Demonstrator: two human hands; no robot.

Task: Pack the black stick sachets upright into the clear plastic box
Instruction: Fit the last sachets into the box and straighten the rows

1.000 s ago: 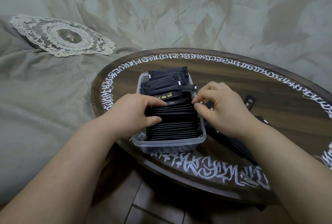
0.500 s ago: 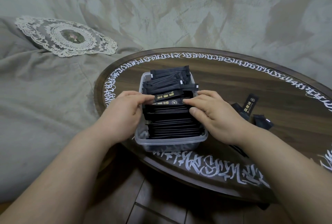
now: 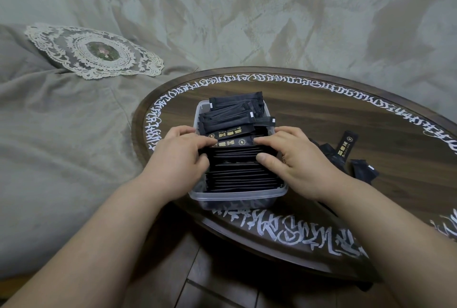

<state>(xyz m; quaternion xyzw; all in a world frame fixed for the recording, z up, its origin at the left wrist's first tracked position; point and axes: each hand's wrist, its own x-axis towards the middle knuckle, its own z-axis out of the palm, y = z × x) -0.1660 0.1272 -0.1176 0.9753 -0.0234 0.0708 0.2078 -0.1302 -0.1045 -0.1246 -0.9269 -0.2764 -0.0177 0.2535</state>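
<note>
Glossy flat sachets (image 3: 241,170), seemingly edge-packed

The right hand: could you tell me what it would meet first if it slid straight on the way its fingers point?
Probably the left hand: the right hand points left across the packed sachets, though depth is unclear.

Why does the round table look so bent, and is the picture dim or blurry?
Head view: the wide-angle lens bows the table and stretches the forearms; light is dim and soft, no glare; the black sachets merge into one dark mass, yet gold print stays readable; both hands look sharp.
</note>
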